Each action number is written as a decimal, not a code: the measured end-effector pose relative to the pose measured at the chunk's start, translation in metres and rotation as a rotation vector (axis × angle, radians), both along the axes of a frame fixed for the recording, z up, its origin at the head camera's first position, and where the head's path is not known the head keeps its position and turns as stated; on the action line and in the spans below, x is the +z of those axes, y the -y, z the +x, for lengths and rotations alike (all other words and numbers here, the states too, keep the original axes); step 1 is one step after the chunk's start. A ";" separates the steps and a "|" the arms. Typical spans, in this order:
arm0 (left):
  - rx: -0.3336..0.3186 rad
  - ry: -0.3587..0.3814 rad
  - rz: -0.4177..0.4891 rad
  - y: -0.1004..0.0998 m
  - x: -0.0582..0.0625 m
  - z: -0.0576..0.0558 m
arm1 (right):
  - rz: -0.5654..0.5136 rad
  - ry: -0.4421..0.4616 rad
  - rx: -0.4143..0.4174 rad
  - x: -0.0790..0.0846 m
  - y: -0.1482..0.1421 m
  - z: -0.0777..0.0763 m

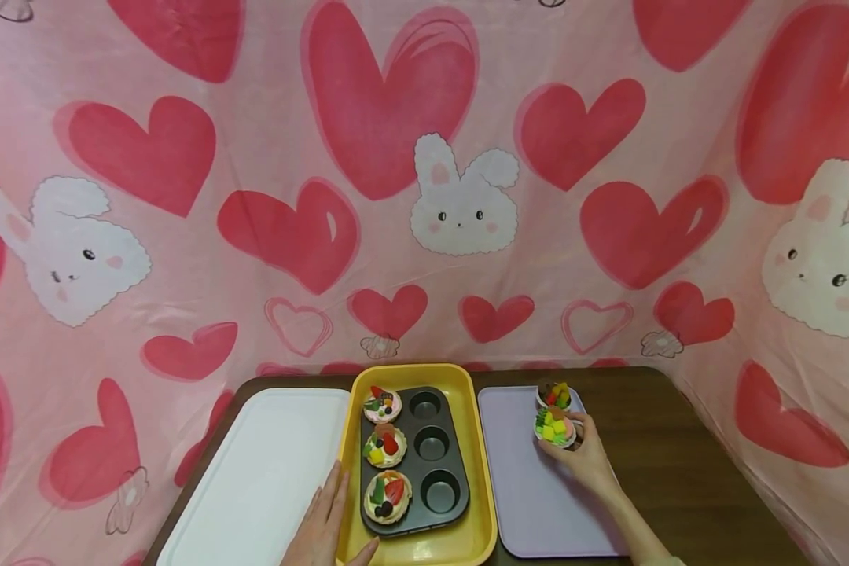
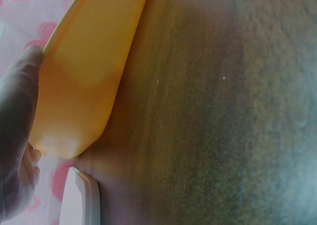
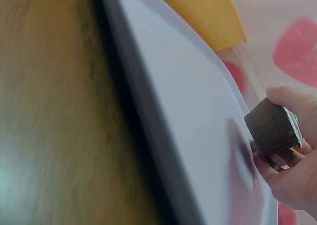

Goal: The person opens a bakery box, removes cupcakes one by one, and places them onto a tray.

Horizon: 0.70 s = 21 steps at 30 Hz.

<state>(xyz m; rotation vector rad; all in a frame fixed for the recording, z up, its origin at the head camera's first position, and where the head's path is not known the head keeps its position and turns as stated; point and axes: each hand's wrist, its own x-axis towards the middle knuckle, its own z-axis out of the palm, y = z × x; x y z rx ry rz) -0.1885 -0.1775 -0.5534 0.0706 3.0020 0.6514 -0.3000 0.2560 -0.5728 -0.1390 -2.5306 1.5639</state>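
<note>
Left hand [image 1: 320, 520] touches tray [image 1: 424, 549]; tin [image 1: 433, 468] holds apparent tarts [image 1: 386, 446]

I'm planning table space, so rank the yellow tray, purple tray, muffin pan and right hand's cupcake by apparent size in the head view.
1. Yellow tray
2. Purple tray
3. Muffin pan, only a little smaller
4. Cupcake in the right hand

Head view faces forward-down; closer wrist views share the yellow tray [image 1: 424, 549].
</note>
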 end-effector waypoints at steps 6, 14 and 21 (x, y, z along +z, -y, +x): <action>-0.005 0.004 -0.006 0.001 0.000 0.000 | -0.027 -0.052 0.030 0.002 0.025 -0.017; 0.004 0.016 -0.002 0.000 -0.001 0.000 | -0.069 -0.052 0.047 0.001 0.054 -0.043; 0.006 0.021 0.010 0.000 0.001 0.000 | -0.043 -0.066 0.012 -0.010 0.068 -0.059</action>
